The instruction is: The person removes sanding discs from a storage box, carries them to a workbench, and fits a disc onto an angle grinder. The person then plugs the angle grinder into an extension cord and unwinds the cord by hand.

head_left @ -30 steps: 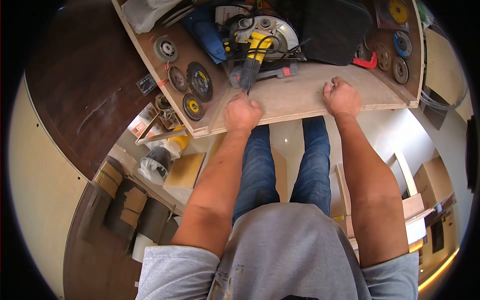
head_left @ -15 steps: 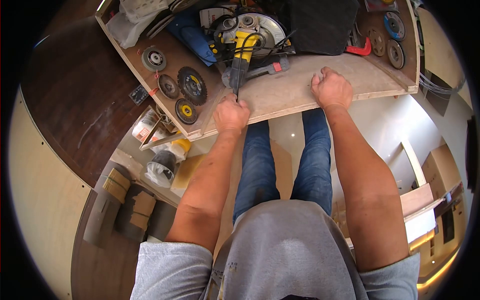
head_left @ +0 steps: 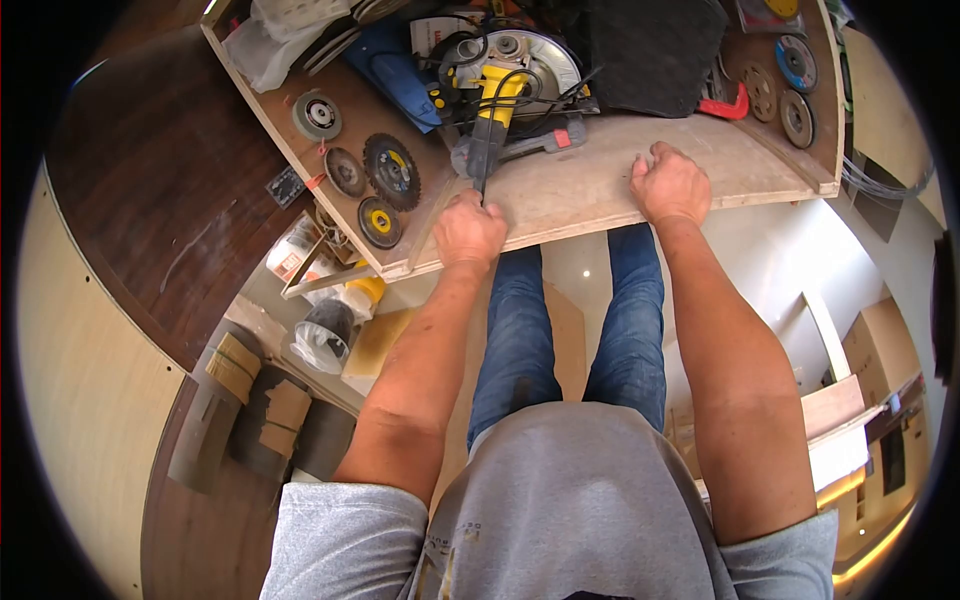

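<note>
Wooden tool box point(head_left: 565, 185), long axis left to right, left hand point(head_left: 470, 230) and right hand point(head_left: 673, 186) curled at its edge, grip unclear

Tan box point(head_left: 565, 190), yellow-and-grey tool point(head_left: 502, 85) at twelve o'clock, red handle point(head_left: 735, 105) at two, brown board point(head_left: 165, 190) at ten, blue jeans point(head_left: 515, 335)

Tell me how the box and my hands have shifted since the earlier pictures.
In view, the box now sits slightly farther left, with your left hand and right hand. The camera shifted too, so I can't tell how far the box itself moved. Nothing was visibly taken or released; the saw kept its place inside.
</note>
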The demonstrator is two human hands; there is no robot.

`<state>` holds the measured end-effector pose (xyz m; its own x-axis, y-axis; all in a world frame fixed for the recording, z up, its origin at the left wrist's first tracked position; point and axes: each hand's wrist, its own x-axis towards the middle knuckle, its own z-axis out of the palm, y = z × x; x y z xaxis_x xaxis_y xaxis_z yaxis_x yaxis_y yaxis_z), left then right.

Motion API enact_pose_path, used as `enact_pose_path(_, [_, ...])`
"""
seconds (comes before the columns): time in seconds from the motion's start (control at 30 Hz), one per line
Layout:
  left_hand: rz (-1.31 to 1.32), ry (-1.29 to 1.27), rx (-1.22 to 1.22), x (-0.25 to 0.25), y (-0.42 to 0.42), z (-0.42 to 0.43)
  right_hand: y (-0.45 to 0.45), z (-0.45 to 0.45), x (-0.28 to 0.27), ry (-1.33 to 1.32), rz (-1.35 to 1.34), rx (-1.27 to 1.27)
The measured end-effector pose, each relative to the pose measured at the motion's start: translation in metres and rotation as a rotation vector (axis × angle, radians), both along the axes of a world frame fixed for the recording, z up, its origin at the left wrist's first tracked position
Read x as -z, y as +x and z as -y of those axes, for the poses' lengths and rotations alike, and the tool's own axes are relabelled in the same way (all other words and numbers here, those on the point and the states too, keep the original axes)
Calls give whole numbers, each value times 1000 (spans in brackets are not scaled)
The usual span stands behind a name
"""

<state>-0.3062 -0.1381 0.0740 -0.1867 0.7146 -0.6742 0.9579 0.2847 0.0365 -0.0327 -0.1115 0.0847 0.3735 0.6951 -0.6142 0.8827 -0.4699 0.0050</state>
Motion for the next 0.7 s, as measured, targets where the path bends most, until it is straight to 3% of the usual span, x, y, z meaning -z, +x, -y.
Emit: enact_pose_path(0.7, [70,51,-60,-4,0,2,-1,4,3,-6,37,-5])
